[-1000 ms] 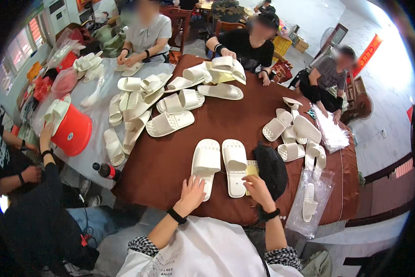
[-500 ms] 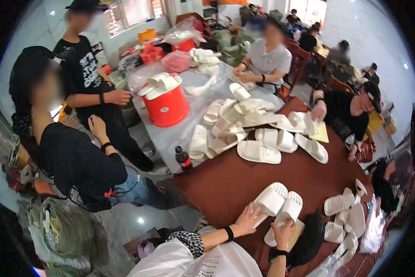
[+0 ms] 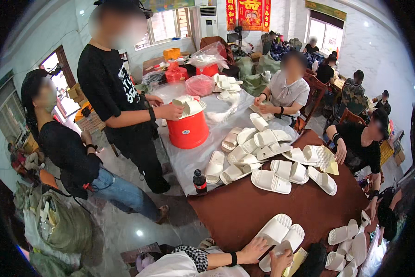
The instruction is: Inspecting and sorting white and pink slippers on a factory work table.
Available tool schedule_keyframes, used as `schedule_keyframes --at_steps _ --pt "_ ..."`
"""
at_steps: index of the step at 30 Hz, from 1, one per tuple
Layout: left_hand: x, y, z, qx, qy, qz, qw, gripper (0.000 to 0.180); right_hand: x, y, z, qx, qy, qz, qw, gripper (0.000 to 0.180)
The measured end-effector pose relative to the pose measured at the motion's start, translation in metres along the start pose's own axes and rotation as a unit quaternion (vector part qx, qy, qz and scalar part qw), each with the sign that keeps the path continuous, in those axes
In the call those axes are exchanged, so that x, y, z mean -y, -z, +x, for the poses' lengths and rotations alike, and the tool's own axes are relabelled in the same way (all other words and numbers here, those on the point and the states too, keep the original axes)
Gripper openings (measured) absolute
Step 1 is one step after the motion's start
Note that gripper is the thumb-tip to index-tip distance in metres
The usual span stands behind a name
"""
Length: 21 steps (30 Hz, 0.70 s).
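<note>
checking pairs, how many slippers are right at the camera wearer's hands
2: the left slipper at the left hand, and the right slipper beside it at the right hand. Any underneath would be hidden.

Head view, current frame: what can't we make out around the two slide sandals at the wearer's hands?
In the head view:
- Heel of the left white slide sandal: covered by the left hand.
- Right wrist: cut off by the lower edge, below the right hand.
- Black fabric item: cut off by the lower edge; exact kind unclear.
- Yellow sheet: partly behind the right hand.
</note>
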<state>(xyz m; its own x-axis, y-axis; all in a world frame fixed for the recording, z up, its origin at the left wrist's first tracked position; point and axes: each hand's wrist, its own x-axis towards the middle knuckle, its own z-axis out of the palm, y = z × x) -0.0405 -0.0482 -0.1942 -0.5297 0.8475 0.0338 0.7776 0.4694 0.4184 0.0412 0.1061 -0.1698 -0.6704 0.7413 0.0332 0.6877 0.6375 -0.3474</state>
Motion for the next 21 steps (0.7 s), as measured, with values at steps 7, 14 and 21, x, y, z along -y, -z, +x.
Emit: schedule_keyframes --at_steps 7,14,21 --pt "-0.005 0.012 -0.006 0.002 -0.025 -0.023 0.999 0.088 0.018 0.036 -0.021 0.053 0.039 -0.039 0.997 0.082" --pt "0.001 0.009 -0.019 -0.007 0.004 -0.027 1.000 0.079 0.033 0.048 -0.041 0.104 0.036 -0.081 0.991 0.073" --pt "0.026 0.031 -0.021 -0.002 -0.064 0.003 0.998 0.073 0.009 0.013 -0.033 0.039 0.085 0.027 0.995 0.069"
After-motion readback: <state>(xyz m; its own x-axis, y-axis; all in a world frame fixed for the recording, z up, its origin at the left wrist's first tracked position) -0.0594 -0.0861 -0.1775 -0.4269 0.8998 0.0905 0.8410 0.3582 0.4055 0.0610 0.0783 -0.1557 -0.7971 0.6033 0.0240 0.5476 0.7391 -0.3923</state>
